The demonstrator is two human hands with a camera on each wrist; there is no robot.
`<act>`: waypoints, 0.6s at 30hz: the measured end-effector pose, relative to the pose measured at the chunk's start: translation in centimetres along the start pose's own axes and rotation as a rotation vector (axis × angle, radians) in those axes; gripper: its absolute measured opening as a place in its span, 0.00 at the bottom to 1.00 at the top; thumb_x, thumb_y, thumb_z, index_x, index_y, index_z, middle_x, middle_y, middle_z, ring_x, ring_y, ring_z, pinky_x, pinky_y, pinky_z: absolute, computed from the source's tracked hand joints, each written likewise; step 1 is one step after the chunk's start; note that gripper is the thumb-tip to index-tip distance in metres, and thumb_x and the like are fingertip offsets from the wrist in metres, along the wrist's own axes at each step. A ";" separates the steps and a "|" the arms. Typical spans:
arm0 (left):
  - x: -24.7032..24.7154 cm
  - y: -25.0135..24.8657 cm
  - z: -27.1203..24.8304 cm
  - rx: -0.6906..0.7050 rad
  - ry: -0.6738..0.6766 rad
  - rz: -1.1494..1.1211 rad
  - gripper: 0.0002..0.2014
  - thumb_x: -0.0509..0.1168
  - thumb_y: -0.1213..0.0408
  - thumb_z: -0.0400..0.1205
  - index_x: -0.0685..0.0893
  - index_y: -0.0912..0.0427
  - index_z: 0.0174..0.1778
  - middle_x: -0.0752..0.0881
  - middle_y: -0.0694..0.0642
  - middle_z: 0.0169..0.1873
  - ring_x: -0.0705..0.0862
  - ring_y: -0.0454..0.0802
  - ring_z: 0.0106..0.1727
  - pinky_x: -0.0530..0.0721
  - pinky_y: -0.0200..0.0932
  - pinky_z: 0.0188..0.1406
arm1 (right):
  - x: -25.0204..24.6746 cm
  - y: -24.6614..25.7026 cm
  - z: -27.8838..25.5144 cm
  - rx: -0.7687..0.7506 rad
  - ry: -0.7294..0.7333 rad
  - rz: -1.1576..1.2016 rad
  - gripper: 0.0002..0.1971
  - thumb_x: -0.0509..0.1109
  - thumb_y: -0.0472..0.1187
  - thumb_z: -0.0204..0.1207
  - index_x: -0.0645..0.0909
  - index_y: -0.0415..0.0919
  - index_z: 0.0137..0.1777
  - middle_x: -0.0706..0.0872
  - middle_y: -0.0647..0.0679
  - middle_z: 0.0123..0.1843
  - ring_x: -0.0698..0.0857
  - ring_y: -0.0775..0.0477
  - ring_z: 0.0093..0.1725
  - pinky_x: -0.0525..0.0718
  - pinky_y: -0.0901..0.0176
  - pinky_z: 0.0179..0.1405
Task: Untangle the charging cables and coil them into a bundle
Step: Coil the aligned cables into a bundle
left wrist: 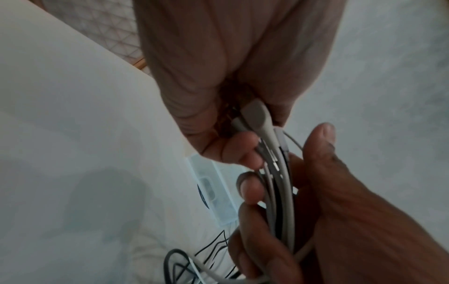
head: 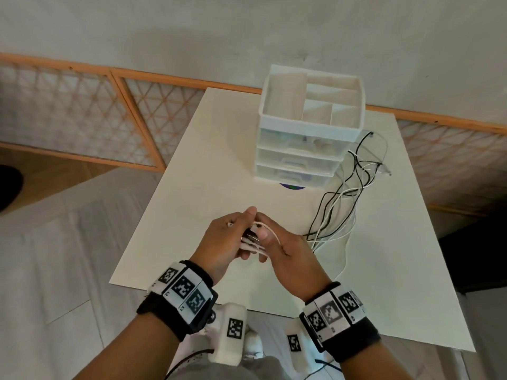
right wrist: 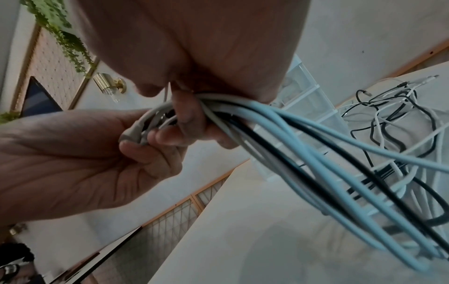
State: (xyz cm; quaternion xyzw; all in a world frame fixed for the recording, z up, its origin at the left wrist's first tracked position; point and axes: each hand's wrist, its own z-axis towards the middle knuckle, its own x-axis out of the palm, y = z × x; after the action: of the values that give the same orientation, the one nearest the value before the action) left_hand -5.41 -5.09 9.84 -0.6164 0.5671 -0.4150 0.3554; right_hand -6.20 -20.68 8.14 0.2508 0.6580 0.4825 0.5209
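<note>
Several white and black charging cables trail loosely over the white table, from my hands to the right and back toward the drawers. Both hands meet above the table's middle. My left hand pinches the gathered plug ends with curled fingers. Just right of it, my right hand has its fingers curled round the same bunch of cables. In the right wrist view the strands fan out from my right hand down to a tangle on the table. Most of the plugs are hidden inside the hands.
A white plastic organiser with three drawers and an open divided top stands at the back of the table. A dark round disc peeks out beneath it. The table's near edge is close to my wrists. A lattice screen stands behind.
</note>
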 end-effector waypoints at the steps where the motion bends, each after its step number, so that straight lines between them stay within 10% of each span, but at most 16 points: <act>1: 0.1 0.0 -0.2 -0.004 0.048 -0.021 0.24 0.64 0.49 0.85 0.85 0.72 0.46 0.85 0.62 0.32 0.82 0.55 0.30 0.76 0.44 0.27 | 0.0 -0.1 0.0 -0.001 0.003 0.002 0.23 0.53 0.59 0.86 0.73 0.60 0.79 0.89 0.57 0.39 0.88 0.58 0.39 0.85 0.66 0.46; 9: 0.6 -0.2 0.1 0.015 0.173 -0.034 0.08 0.70 0.66 0.82 0.83 0.69 0.43 0.84 0.70 0.37 0.82 0.59 0.33 0.76 0.40 0.25 | -1.1 -0.7 0.1 0.085 -0.013 0.083 0.14 0.66 0.46 0.86 0.73 0.55 0.70 0.91 0.45 0.40 0.89 0.46 0.40 0.88 0.42 0.47; 14: 0.7 -0.3 0.9 0.049 0.105 -0.079 0.02 0.66 0.74 0.81 0.84 0.68 0.45 0.83 0.66 0.31 0.81 0.60 0.29 0.72 0.40 0.20 | -1.2 -0.3 0.4 0.031 -0.060 0.164 0.16 0.60 0.40 0.90 0.80 0.51 0.73 0.89 0.53 0.36 0.85 0.58 0.35 0.76 0.74 0.36; 18: 0.3 -0.7 1.3 0.058 0.069 -0.152 0.06 0.67 0.76 0.81 0.84 0.68 0.53 0.85 0.67 0.35 0.83 0.60 0.30 0.79 0.40 0.22 | -1.6 0.9 0.7 0.015 -0.067 0.213 0.20 0.56 0.33 0.90 0.80 0.48 0.75 0.86 0.64 0.33 0.82 0.64 0.27 0.76 0.79 0.34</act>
State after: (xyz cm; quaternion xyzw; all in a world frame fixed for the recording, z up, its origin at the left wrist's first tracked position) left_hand -3.90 -5.39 9.97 -0.6324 0.5183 -0.4780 0.3208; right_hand -5.16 -21.36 9.65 0.3390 0.6134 0.5217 0.4865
